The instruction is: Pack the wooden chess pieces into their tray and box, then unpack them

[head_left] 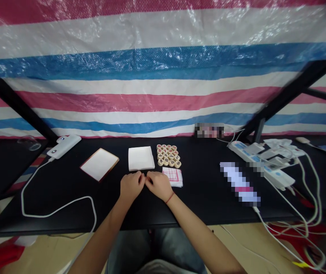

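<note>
My left hand point(132, 185) rests on the black table in a loose fist, with nothing visible in it. Beside it, my right hand point(159, 184) is curled the same way, and the two hands meet at the thumbs and index fingers. Just beyond them stands a shallow white open box point(140, 158). To its right, several round Chinese chess pieces point(168, 156) with red and black characters sit in a block of rows. A folded white sheet with red lines point(173, 176) lies by my right hand. At left is a box lid point(100, 164), its white inside facing up.
A white power bank or adapter point(65, 146) trails a cable at left. On the right lie a pixelated phone-like object point(240, 184) and a white power strip point(277, 175) with plugs and tangled cables. Black metal posts point(23, 102) flank a striped plastic sheet point(151, 99) behind the table.
</note>
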{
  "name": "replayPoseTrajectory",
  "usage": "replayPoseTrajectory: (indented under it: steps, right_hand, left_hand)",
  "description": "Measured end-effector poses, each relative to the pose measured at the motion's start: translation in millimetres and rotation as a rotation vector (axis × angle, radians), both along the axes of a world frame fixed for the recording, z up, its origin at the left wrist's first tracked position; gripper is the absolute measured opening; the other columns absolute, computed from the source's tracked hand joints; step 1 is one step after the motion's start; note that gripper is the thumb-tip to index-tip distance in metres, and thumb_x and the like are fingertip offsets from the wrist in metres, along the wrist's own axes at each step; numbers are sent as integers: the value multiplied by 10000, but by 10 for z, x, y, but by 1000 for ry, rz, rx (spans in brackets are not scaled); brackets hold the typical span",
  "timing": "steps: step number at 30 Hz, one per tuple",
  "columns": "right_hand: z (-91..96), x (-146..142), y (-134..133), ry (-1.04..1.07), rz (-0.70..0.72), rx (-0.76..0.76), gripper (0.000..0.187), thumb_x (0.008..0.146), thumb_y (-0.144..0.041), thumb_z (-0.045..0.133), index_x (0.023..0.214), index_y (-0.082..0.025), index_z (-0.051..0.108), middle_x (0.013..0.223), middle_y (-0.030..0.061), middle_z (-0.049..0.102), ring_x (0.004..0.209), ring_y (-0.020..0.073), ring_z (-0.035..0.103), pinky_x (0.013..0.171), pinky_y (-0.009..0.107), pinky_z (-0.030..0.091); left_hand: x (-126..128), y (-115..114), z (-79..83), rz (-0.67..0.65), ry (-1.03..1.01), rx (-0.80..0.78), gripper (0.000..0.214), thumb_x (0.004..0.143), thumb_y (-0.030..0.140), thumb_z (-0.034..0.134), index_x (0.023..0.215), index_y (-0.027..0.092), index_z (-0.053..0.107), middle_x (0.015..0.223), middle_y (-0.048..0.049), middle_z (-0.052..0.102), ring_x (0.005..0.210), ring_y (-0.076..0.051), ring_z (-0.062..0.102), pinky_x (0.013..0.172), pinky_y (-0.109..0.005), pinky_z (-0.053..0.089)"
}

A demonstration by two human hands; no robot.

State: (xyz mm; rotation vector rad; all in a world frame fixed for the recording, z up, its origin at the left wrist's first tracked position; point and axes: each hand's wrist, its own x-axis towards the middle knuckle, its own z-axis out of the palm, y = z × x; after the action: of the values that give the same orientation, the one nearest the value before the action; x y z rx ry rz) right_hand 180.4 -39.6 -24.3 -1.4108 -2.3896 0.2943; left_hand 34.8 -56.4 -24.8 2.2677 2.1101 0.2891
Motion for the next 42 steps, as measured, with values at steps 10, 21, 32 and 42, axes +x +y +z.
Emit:
replayPoseTrajectory:
  steps: [10, 21, 32, 42]
  right_hand:
    - [6, 8, -5, 33, -2, 2, 252, 919, -241, 518, 676, -189, 556, 674, -7, 633, 629, 116, 551, 593, 256, 261]
    - [-9, 3, -20, -36, 7, 142, 192, 927, -242, 507, 764, -180, 589, 794, 37, 625, 739, 162, 527, 655, 286, 288]
    - [-29, 15, -10, -1, 22, 176, 175, 904, -219, 543, 737, -180, 576, 756, 28, 596, 708, 165, 490, 659, 293, 290]
    - [-70, 7, -3, 13, 20, 195, 185, 909, -234, 540, 734, -184, 572, 753, 19, 590, 708, 162, 490, 653, 296, 289]
  left_hand:
    - [-3, -8, -8, -17, -10, 15, 311, 939, 295, 420, 727, 200, 627, 702, -40, 684, 687, -189, 631, 622, -287, 321]
    - [-4, 7, -12, -95, -36, 86, 286, 932, 235, 434, 724, 178, 622, 763, -49, 663, 789, -207, 602, 673, -316, 330]
    - [-18, 9, -6, -96, -71, 88, 287, 929, 233, 444, 709, 177, 620, 753, -43, 659, 770, -195, 597, 666, -308, 320]
    - [-21, 11, -39, -102, -86, 126, 286, 925, 234, 453, 693, 176, 611, 729, -42, 643, 752, -192, 585, 658, -302, 320]
